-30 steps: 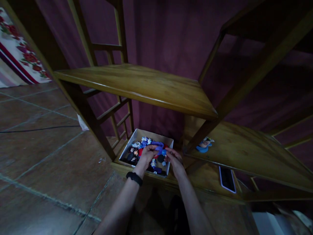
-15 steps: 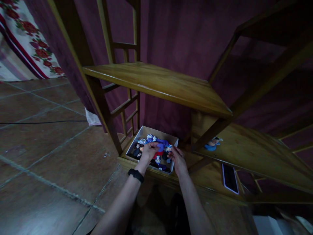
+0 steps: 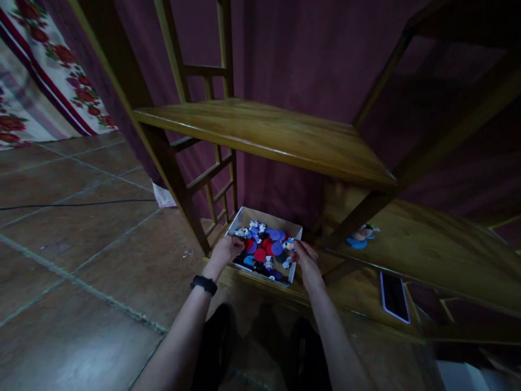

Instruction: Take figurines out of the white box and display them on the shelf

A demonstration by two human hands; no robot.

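A small open cardboard box (image 3: 264, 214) stands on the lowest wooden shelf, filled with several little figures on blue, red and purple round bases (image 3: 266, 247). My left hand (image 3: 226, 249) grips the box's left side with curled fingers. My right hand (image 3: 304, 255) grips the box's right edge, fingers closed on the wall. A black band sits on my left wrist (image 3: 203, 284).
A wooden shelf board (image 3: 268, 136) overhangs the box. On the right lower shelf (image 3: 439, 250) lies one figure on a blue base (image 3: 362, 235). A phone (image 3: 394, 297) lies on the bottom board at right. Tiled floor (image 3: 81, 260) spreads left, with a black cable and a floral cloth.
Both hands left the figures in the middle of the box and moved apart to its left and right sides. The view shifted slightly left.
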